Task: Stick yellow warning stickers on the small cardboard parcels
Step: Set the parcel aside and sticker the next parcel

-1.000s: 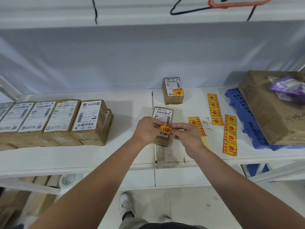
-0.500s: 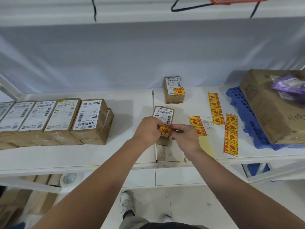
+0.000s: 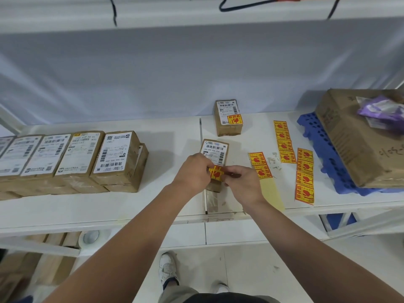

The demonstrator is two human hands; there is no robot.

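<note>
Status: one small brown cardboard parcel at the back (image 3: 228, 118) already carries a yellow sticker on the near corner of its white label. It is the only parcel seen finished. A second small brown cardboard parcel (image 3: 215, 149) lies at the middle of the white surface (image 3: 153, 200) and is being dealt with.

The left hand (image 3: 194, 171) and right hand (image 3: 242, 182) meet over the near end of this parcel. The fingers of both pinch one yellow paper warning sticker (image 3: 215, 173), one hand at each side edge. Whether it already touches the parcel cannot be told; it does not look pressed flat.

Outstanding: the row of brown cardboard parcels with white labels (image 3: 118, 158) at the left shows none of these stickers. Three strips of yellow stickers (image 3: 284, 142) lie to the right, just beside a blue plastic pallet (image 3: 321, 154) bearing a large cardboard box (image 3: 358, 145). In my judgement the task is at an early stage.

Against the earlier frames little differs: both hands remain at the same end of the parcel, the sticker is still held between them, and the other parcels and strips lie where they did.
</note>
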